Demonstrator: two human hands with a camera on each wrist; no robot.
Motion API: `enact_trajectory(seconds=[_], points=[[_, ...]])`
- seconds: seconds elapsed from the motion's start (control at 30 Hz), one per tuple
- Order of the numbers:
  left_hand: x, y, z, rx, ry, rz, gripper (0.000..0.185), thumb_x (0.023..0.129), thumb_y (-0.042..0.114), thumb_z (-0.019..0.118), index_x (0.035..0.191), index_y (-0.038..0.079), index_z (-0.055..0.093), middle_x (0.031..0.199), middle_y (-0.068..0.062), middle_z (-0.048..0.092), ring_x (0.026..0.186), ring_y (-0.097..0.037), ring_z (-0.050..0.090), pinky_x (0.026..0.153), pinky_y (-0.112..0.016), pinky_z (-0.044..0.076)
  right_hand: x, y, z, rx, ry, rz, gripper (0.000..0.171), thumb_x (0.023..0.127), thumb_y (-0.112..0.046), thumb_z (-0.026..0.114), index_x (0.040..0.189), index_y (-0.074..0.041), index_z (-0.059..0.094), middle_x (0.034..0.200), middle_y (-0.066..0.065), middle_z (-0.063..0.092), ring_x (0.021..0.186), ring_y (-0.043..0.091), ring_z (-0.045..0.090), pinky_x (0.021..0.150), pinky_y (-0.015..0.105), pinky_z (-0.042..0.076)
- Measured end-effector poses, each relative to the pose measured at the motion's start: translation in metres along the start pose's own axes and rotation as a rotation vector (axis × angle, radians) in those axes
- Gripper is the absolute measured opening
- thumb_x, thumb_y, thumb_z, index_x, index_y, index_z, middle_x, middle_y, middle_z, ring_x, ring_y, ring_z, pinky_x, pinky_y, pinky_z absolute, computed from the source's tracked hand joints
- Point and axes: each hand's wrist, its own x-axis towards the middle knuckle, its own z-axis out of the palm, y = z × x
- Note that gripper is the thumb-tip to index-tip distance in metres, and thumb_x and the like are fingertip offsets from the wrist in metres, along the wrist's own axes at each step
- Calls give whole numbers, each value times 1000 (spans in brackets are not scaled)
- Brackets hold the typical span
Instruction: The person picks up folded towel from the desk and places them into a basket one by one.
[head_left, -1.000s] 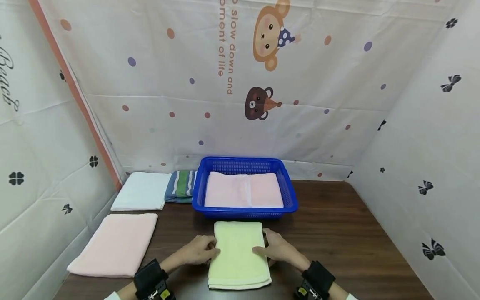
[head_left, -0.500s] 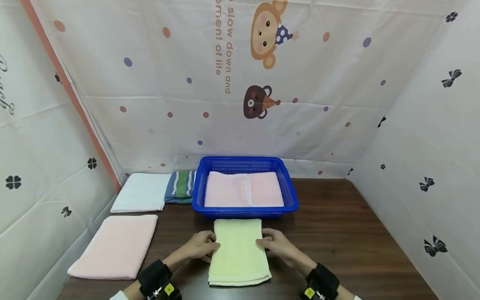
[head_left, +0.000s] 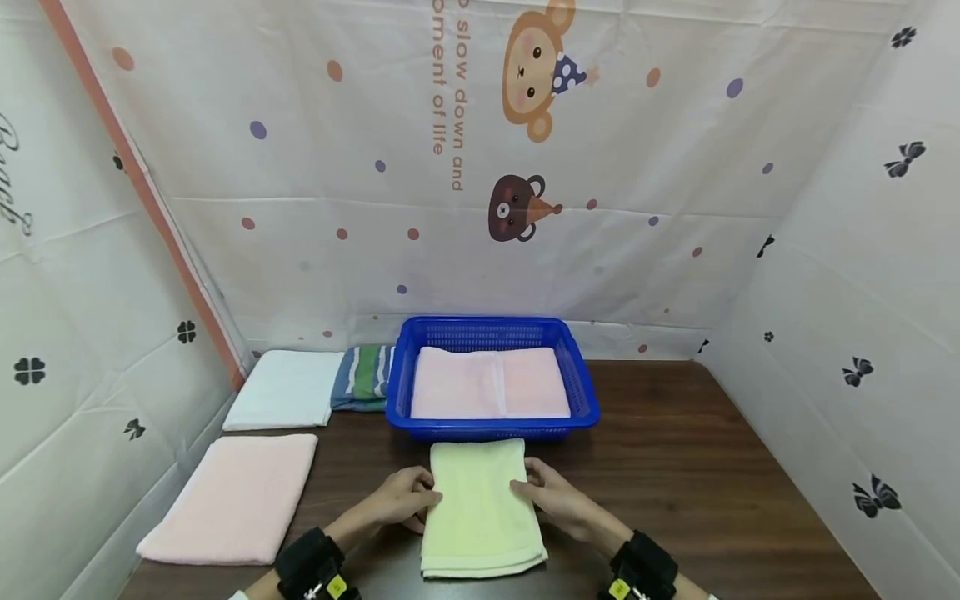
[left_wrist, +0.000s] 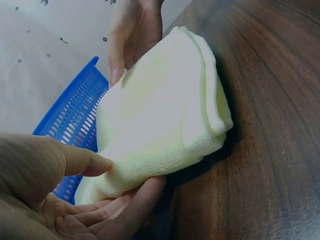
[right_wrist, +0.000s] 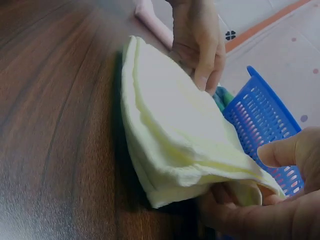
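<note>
A folded yellow-green towel (head_left: 480, 508) lies on the brown wooden table in front of the blue basket. My left hand (head_left: 399, 498) pinches its left edge, the thumb on top and the fingers under the layers, as the left wrist view shows. On the opposite edge, my right hand (head_left: 558, 498) holds the towel with fingers beneath; its thumb (right_wrist: 277, 152) is above that side. Several layers show along the near end of the towel (right_wrist: 165, 125). Part of each hand's fingers is hidden under the cloth.
Inside the blue basket (head_left: 492, 429) lie folded pink cloths (head_left: 457, 383). To its left are a folded white towel (head_left: 285, 390) and a striped blue-green cloth (head_left: 365, 372). A folded pink towel (head_left: 232, 500) lies at the left. Printed curtains (head_left: 337, 150) enclose the table.
The yellow-green towel has shifted slightly toward the basket. My right thumb has drawn back from the towel's top to nearer its edge. The other cloths stay put.
</note>
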Motion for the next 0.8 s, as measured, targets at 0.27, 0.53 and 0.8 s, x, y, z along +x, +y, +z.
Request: enact_trajectory(seconds=[0.27,0.53,0.8], points=[[-2,-3,-4,-25,18,-14,57,90,15,75,130,-18,51,88,-11,71,69,-15,67,61,-34,62,-4,4,-9,-3,90,30,68,100,-17,65,149,10,27,117,22,68,99,21,69,85,43,60],[-4,1,1,-73,0,-48,44,97,20,66,125,-12,54,94,-12,68,76,-17,68,68,-38,62,-4,7,-11,83,124,96,75,94,-13,72,145,23,29,119,24,68,102,24,72,86,43,62],[-10,-1,2,-145,-40,-62,26,103,19,55,117,-1,47,93,-13,64,76,-21,67,63,-36,62,-7,7,-8,36,28,117,52,98,-19,68,134,16,52,103,12,75,85,21,76,77,39,64]])
